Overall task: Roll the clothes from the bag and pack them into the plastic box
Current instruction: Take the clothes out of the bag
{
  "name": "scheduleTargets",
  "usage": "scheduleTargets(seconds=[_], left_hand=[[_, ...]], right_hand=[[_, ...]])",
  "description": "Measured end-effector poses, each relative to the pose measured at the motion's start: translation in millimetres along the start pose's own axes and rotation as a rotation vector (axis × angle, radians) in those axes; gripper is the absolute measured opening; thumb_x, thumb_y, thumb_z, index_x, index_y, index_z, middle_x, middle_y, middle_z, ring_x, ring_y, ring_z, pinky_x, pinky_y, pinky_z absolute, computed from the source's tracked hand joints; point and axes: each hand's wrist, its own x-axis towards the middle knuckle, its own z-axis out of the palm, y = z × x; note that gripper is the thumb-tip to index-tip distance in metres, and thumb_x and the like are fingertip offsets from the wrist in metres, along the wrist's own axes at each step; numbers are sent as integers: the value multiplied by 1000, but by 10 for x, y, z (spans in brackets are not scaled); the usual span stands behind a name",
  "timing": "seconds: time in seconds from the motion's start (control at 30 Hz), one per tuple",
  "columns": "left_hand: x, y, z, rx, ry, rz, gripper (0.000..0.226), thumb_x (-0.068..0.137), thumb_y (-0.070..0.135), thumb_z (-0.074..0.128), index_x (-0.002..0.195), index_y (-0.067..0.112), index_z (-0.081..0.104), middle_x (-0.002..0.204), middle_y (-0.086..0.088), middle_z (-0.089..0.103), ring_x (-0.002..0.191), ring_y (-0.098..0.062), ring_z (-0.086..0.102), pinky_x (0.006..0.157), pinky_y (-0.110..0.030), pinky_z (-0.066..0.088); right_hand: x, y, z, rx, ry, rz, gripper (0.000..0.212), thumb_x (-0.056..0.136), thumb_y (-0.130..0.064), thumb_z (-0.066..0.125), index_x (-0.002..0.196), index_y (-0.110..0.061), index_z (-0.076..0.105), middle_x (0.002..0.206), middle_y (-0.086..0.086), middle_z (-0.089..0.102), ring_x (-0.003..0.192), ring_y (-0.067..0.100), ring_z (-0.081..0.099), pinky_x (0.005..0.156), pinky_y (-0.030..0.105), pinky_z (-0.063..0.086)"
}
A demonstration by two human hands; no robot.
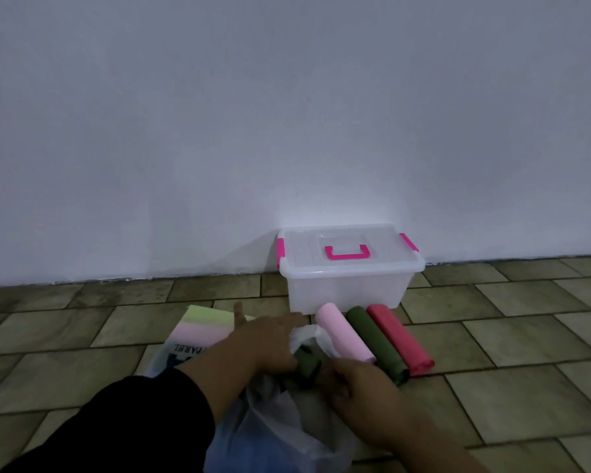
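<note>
A clear plastic box (pixel 347 288) with a shut lid, pink handle and pink latches stands by the wall. In front of it lie three rolled clothes side by side: a pale pink roll (pixel 343 332), a dark green roll (pixel 376 341) and a red roll (pixel 401 339). A thin white plastic bag (pixel 277 428) lies open on the floor near me. My left hand (pixel 273 339) grips the bag's upper edge. My right hand (pixel 359 387) rests at the bag's mouth beside a small dark green garment (pixel 307 365); its fingertips are hidden.
A flat printed package (pixel 198 331) in pale green and pink, with black lettering, lies on the tiled floor left of the bag. A plain white wall (pixel 287 131) rises straight behind the box.
</note>
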Motion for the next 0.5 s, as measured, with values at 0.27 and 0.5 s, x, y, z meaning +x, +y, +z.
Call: scheduleTargets(seconds=[0.27,0.5], left_hand=[[-375,-255,219,-31,0,76,93,74,68,48,150,41,0,161,10,5,148,-12,-7,107,-65,-15],[-545,-351,482,-85,128,72,90,75,79,28,149,42,-8,158,19,-9,135,1,-24,111,-53,-20]], right_hand=[[126,-114,162,-68,-16,98,58,74,-50,63,128,-37,47,122,-11,63,110,10,59,89,25,47],[393,-314,278,-94,-31,173,51,77,-43,63,126,-30,52,119,-2,65,106,18,59,90,29,48]])
